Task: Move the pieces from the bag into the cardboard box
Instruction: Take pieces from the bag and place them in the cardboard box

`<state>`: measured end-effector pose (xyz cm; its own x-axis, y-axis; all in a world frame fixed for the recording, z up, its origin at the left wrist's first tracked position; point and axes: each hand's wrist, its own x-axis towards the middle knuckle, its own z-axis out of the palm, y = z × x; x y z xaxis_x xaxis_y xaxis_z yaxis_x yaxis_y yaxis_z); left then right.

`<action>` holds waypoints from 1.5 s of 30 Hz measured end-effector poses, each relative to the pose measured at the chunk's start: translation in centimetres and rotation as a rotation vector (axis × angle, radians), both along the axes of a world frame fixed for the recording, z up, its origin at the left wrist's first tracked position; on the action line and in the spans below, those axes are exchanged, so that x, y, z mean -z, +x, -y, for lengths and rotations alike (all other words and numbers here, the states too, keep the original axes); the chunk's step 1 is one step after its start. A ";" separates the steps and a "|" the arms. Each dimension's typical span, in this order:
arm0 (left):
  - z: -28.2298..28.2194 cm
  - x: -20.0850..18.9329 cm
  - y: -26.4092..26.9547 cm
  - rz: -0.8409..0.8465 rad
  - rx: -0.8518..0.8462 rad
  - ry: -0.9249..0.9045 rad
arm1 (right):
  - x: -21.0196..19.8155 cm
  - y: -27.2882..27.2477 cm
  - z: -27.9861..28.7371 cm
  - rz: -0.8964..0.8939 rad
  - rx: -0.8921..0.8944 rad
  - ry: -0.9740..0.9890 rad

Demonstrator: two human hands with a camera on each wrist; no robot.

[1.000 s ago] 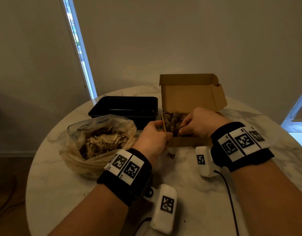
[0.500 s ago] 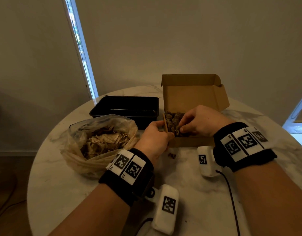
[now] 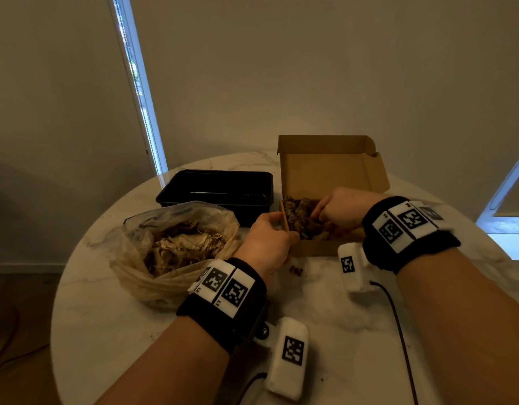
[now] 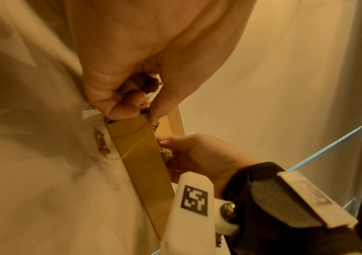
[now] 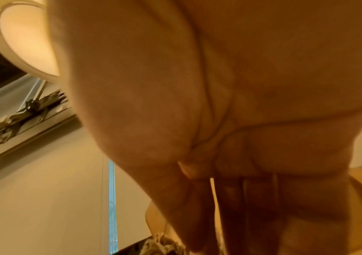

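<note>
Both hands are at the box point(image 3: 325, 171) now. My left hand point(image 3: 267, 244) is at the near left corner of the box. Its fingers are curled, and in the left wrist view it pinches a few small dark pieces point(image 4: 145, 86) right over the box wall point(image 4: 140, 155). My right hand point(image 3: 340, 209) is down inside the box, on top of the brown pile point(image 3: 302, 217) there. Its fingers are bent into the pile, but I cannot tell if they hold any bits or just push them.

Since a second ago, very little has moved. The left hand has stayed at the same corner. The right hand has slid a bit more to the right and deeper into the box. The bag point(image 3: 176, 247) has not moved at all.

I think this means the hands are busy tidying the pile and dropping in a last pinch, not fetching more.

The bag sits open on the desk point(image 3: 106, 331), left of the box and just beside the left hand. It still has lots of pale dry bits in it, so much of the job is left. One little piece point(image 3: 296, 270) lies on the desk just in front of the box. It looks spilled and will need picking up. A black tray point(image 3: 214, 185) stands behind the bag, next to the box.
</note>
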<state>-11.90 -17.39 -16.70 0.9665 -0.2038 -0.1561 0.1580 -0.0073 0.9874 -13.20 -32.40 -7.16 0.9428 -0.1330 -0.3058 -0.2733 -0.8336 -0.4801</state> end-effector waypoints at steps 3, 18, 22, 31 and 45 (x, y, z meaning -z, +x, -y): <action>0.0 0.0 0.1 0.006 -0.002 0.001 | -0.2 -0.2 -0.1 0.063 0.005 0.018; 0.2 -0.1 0.1 -0.010 -0.018 0.022 | -1.5 -2.5 1.3 0.032 -0.061 -0.101; 0.2 -0.2 -0.1 -0.017 -0.035 0.023 | -1.4 -2.7 0.7 -0.028 -0.118 -0.120; 0.1 -0.5 -0.3 -0.018 -0.009 0.032 | 0.6 -0.7 0.1 0.143 -0.016 0.099; -0.4 -3.9 -1.6 -0.040 -0.193 -0.125 | 0.4 -2.2 0.7 0.301 0.008 0.194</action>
